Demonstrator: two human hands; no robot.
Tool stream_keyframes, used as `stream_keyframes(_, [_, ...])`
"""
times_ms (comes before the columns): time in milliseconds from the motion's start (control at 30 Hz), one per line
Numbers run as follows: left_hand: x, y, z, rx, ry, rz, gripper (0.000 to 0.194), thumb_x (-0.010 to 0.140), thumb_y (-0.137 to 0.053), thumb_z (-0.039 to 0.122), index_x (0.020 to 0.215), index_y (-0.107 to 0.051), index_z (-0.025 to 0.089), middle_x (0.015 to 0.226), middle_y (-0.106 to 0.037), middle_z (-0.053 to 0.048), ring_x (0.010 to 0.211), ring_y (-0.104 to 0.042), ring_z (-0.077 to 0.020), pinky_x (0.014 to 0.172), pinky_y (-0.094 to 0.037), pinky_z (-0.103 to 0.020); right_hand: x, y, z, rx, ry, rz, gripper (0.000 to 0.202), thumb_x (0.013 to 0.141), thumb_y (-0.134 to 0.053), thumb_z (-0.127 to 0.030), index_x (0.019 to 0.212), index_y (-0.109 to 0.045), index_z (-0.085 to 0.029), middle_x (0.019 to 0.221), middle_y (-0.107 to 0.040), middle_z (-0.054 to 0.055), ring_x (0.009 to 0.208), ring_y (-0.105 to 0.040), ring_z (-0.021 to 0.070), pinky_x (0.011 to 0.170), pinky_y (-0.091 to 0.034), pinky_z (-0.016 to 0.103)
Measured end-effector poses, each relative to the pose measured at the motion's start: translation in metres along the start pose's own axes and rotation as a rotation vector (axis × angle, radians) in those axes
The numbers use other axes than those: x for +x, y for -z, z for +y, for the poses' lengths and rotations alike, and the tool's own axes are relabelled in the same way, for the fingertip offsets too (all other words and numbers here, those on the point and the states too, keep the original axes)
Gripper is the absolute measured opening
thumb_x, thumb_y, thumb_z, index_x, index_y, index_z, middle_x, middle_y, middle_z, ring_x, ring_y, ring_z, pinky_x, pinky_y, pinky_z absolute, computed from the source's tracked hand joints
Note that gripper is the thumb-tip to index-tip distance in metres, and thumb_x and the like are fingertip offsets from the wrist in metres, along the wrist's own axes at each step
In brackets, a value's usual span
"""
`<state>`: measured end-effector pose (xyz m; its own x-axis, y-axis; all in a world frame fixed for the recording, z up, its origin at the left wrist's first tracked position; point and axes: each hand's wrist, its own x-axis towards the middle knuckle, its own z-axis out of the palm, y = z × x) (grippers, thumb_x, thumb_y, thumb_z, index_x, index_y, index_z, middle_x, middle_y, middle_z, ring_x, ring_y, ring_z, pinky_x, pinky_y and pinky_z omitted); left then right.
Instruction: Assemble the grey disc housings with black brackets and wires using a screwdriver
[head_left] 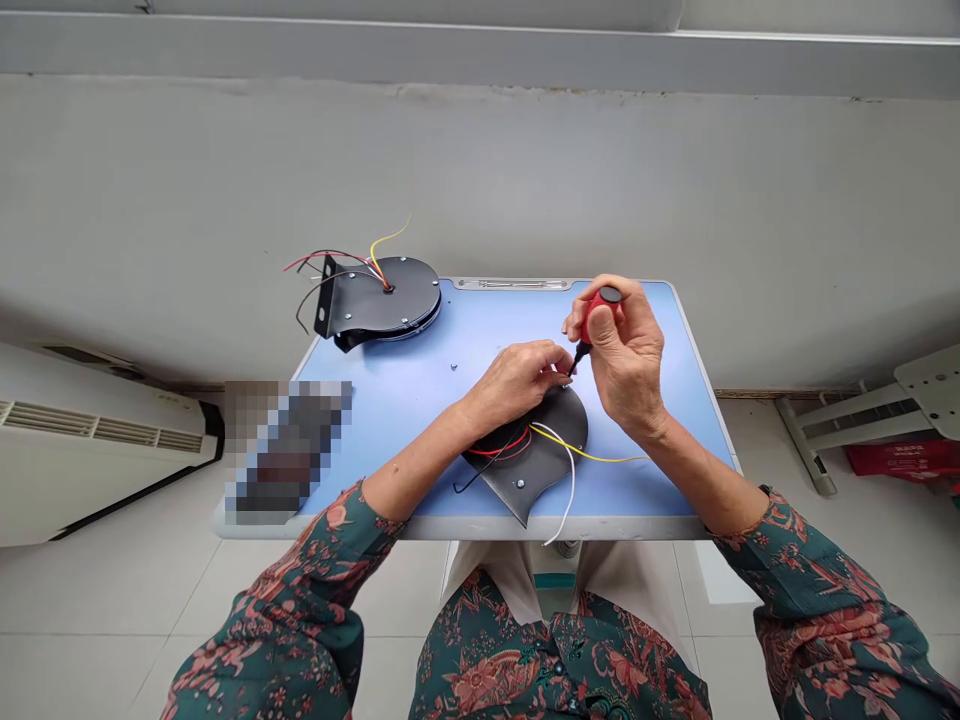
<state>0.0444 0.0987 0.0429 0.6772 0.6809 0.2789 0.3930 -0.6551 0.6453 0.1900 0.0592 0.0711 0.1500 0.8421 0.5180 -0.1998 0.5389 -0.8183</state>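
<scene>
On the pale blue bench (420, 400), a flat black metal plate with a curved edge and a pointed tail (534, 462) lies just in front of the person, near the bench's front edge. The left hand (517, 380) rests on its upper part, fingers pressed down together, apparently to keep it from turning. The right hand (622, 350) holds a short red-handled screwdriver with a black cap (596, 315); its grip is clamped around the handle, wrist cocked upward, the tip slanting down to the plate just beside the left fingertips. Red, yellow, white and black wires (559, 455) trail from the plate's middle toward the front edge. Well apart, at the bench's far left corner, sits a second round black disc assembly with a bracket and loose wires (382, 298). A small screw (454, 367) lies between them.
</scene>
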Motion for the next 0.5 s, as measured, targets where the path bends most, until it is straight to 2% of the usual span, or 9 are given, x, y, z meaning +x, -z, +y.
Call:
stream_keyframes(133, [0.007, 0.001, 0.006, 0.015, 0.063, -0.002, 0.009, 0.087, -0.068, 0.010, 0.081, -0.070, 0.017, 0.081, -0.072, -0.001, 0.069, -0.062, -0.0139, 0.067, -0.044, -0.027, -0.001, -0.009, -0.005, -0.101, -0.027, 0.000, 0.023, 0.092, -0.068, -0.050, 0.098, -0.062, -0.029, 0.078, -0.059, -0.004, 0.070, -0.056, 0.0126, 0.068, -0.052, 0.030])
stream_keyframes(233, [0.012, 0.002, 0.010, 0.051, 0.096, 0.013, 0.015, 0.086, -0.068, 0.009, 0.072, -0.069, 0.015, 0.070, -0.071, -0.001, 0.062, -0.060, -0.0138, 0.062, -0.040, -0.027, 0.002, -0.007, -0.015, -0.222, -0.006, 0.005, 0.018, 0.091, -0.071, -0.043, 0.097, -0.064, -0.027, 0.083, -0.062, -0.003, 0.077, -0.060, 0.0128, 0.077, -0.054, 0.032])
stream_keyframes(300, [0.012, 0.001, 0.011, 0.029, 0.095, 0.013, 0.014, 0.085, -0.069, 0.008, 0.073, -0.071, 0.015, 0.069, -0.072, 0.000, 0.063, -0.062, -0.0140, 0.063, -0.041, -0.026, 0.007, 0.000, -0.025, -0.324, 0.014, -0.073, 0.017, 0.095, -0.065, -0.040, 0.105, -0.067, -0.027, 0.089, -0.066, -0.001, 0.088, -0.065, 0.0150, 0.088, -0.054, 0.035])
stream_keyframes(367, [0.011, 0.000, 0.010, -0.010, 0.094, 0.018, 0.013, 0.085, -0.068, 0.007, 0.076, -0.073, 0.015, 0.073, -0.074, -0.001, 0.066, -0.065, -0.0145, 0.066, -0.044, -0.026, 0.012, 0.009, -0.035, -0.436, 0.029, -0.210, 0.022, 0.101, -0.054, -0.037, 0.116, -0.067, -0.027, 0.095, -0.070, 0.001, 0.098, -0.067, 0.0173, 0.095, -0.053, 0.039])
stream_keyframes(433, [0.009, -0.001, 0.008, -0.052, 0.087, 0.035, 0.014, 0.085, -0.067, 0.005, 0.078, -0.073, 0.015, 0.077, -0.076, -0.001, 0.070, -0.068, -0.0148, 0.069, -0.047, -0.026, 0.016, 0.014, -0.043, -0.563, 0.063, -0.298, 0.026, 0.102, -0.049, -0.030, 0.119, -0.068, -0.026, 0.095, -0.073, 0.002, 0.100, -0.068, 0.0183, 0.094, -0.053, 0.038])
stream_keyframes(500, [0.006, -0.003, 0.006, -0.082, 0.068, 0.059, 0.016, 0.085, -0.066, 0.003, 0.078, -0.073, 0.015, 0.079, -0.077, -0.001, 0.072, -0.069, -0.0145, 0.071, -0.048, -0.025, 0.018, 0.015, -0.047, -0.692, 0.130, -0.292, 0.020, 0.098, -0.052, -0.024, 0.110, -0.069, -0.024, 0.090, -0.073, 0.001, 0.092, -0.069, 0.0176, 0.087, -0.055, 0.034])
